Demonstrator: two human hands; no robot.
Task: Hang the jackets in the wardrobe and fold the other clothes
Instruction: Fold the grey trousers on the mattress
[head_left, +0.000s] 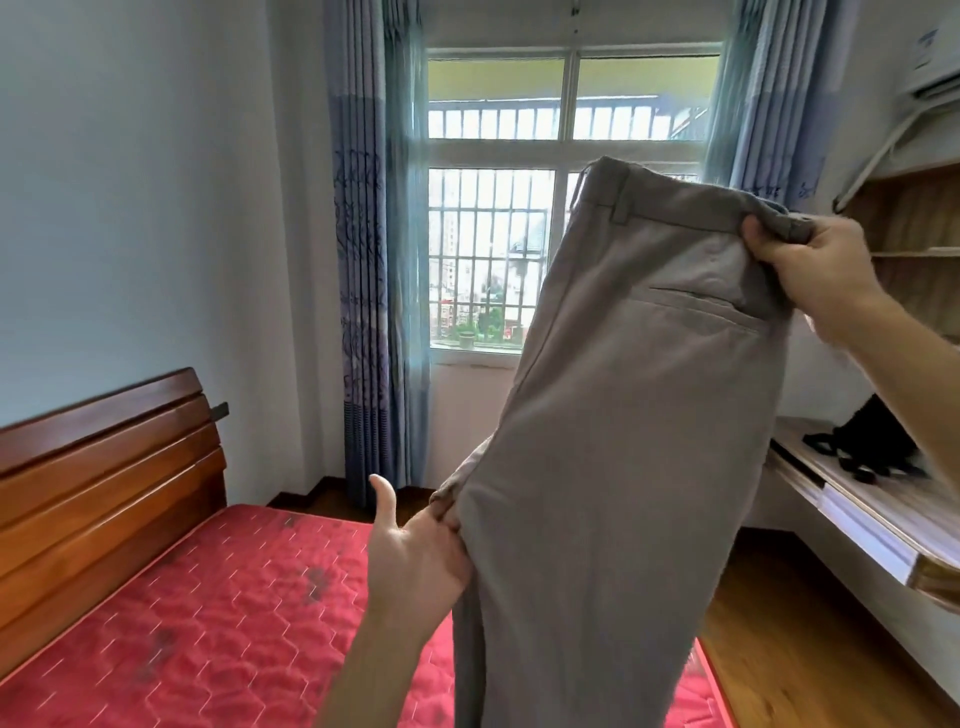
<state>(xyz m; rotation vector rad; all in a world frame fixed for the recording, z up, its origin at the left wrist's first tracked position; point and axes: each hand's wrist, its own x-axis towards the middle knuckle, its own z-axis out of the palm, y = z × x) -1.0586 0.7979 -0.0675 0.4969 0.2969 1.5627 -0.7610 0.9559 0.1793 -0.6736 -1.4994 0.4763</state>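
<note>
The step in hand looks like the folding part of the task. A pair of grey trousers (613, 467) is held up in the air in front of the window (498, 208), seat side and back pocket towards the camera. The legs hang down past the bottom of the frame, over the right side of the red bed (208, 623).

The right hand (815, 270) is raised high on the right, forearm coming in from the lower right. Its fingers (831, 234) are clenched round the bunched waistband, thumb pressing the cloth from the near side, and it appears to carry the garment's weight.

The left hand (415, 556) sits lower and to the left, palm turned to the trousers' left edge near the crotch seam, thumb sticking straight up and clear of the cloth. Its fingertips go out of sight at the fabric's edge, so I cannot tell whether they grasp the cloth or only touch it.

The next move probably calls for bringing the two legs together seam to seam. The left hand would have to take a firm hold of that edge, and the trousers would then be lowered flat onto the bed for folding.

A black item (872, 441) lies on the tabletop (857, 499) at the right, well apart from the trousers.
</note>
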